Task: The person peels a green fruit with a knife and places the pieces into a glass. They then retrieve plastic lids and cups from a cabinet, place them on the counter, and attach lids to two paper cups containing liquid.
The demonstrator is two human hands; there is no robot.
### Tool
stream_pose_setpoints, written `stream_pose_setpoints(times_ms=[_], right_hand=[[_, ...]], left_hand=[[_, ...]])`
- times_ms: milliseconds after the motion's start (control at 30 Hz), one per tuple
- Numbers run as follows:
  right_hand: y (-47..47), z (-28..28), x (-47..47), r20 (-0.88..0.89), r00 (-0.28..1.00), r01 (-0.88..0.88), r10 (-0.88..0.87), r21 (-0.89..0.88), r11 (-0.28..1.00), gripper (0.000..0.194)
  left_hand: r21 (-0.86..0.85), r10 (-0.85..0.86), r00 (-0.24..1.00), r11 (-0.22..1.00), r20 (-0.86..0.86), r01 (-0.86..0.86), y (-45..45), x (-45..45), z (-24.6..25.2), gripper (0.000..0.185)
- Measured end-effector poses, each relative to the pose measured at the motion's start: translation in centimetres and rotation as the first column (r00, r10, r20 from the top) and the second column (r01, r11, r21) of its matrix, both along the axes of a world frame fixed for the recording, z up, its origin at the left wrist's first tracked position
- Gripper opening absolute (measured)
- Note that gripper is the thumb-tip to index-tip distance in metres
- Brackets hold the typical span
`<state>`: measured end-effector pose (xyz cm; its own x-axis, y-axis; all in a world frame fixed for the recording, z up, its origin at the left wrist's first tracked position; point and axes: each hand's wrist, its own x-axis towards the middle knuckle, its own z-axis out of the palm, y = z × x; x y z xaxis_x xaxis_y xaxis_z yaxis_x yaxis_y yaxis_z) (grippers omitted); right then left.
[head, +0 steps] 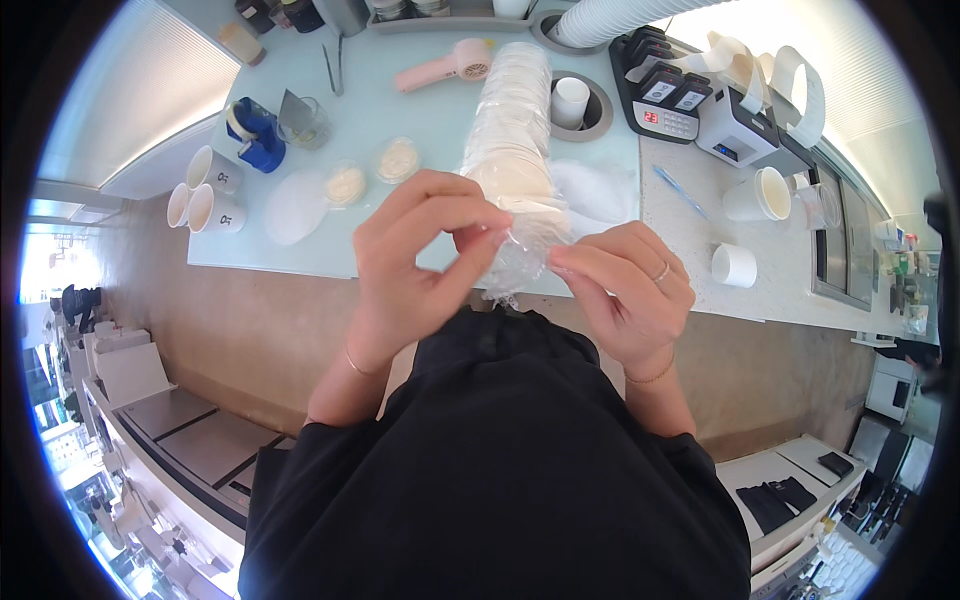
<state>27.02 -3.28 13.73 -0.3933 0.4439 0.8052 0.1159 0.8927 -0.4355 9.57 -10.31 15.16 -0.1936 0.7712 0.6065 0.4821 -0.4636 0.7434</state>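
Observation:
A long stack of whitish round lids or discs in a clear plastic sleeve lies across the counter towards me. Its gathered clear plastic end hangs at the near edge, between my hands. My left hand pinches the film between thumb and forefinger. On the other side, my right hand pinches the film's edge with thumb and fingertips. Two small round clear-wrapped pieces lie left of the stack. A flat translucent sheet is beside them, and crumpled clear film lies right of the stack.
Paper cups stand at the left edge. Behind are a blue tape dispenser, a glass jug, tongs and a pink handheld fan. To the right are a pager base, a label printer, a blue pen and white tubs.

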Motion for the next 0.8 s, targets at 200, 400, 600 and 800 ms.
stream_pose_setpoints(times_ms=[200, 400, 600, 800], right_hand=[[-0.5, -0.9, 0.1, 0.135, 0.986, -0.103, 0.094, 0.067, 0.992, 0.023], [-0.5, -1.8, -0.3, 0.157, 0.964, -0.206, 0.212, -0.053, 0.977, 0.024], [-1.1, 2.8, -1.3, -0.080, 0.920, -0.387, 0.384, -0.028, 0.921, 0.025], [-2.1, 5.9, -2.7, -0.408, 0.758, -0.509, 0.509, 0.118, 0.853, 0.015]], left_hand=[[-0.126, -0.037, 0.957, 0.992, -0.287, 0.001, -2.6, 1.0, -0.2, 0.027], [-0.144, -0.053, 0.895, 0.990, -0.443, -0.012, -3.1, -0.3, -0.8, 0.027], [0.374, 0.214, 0.958, 0.918, -0.191, -0.130, -3.3, 2.3, 2.8, 0.020], [0.372, 0.130, 0.979, 0.926, -0.158, -0.063, -4.8, 3.7, 7.8, 0.012]])
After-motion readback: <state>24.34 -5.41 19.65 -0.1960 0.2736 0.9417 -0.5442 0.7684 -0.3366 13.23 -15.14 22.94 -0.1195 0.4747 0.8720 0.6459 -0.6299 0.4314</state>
